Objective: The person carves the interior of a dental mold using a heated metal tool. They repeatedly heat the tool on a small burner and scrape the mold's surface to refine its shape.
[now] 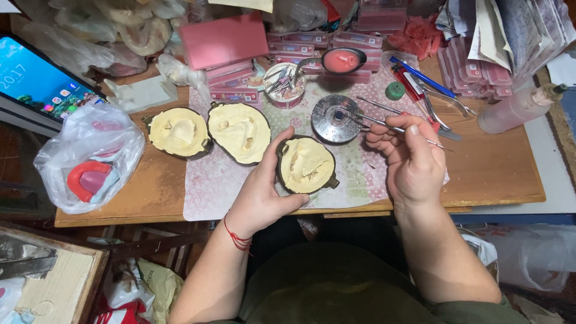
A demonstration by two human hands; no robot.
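Plaster-filled flask half sits cupped in my left hand at the table's near edge; I judge it heavy, rigid, chippable, best held by its dark metal rim. Pale yellow fill, tooth hollows. Right hand pinches thin metal instrument, tip on round metal dish. Beyond: two matching flask halves, pink wax boxes.

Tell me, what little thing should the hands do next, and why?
Probably bring the thin metal tool from the round metal dish over to the plaster-filled mould: the right hand holds the tool at the dish, and the left hand steadies the mould.
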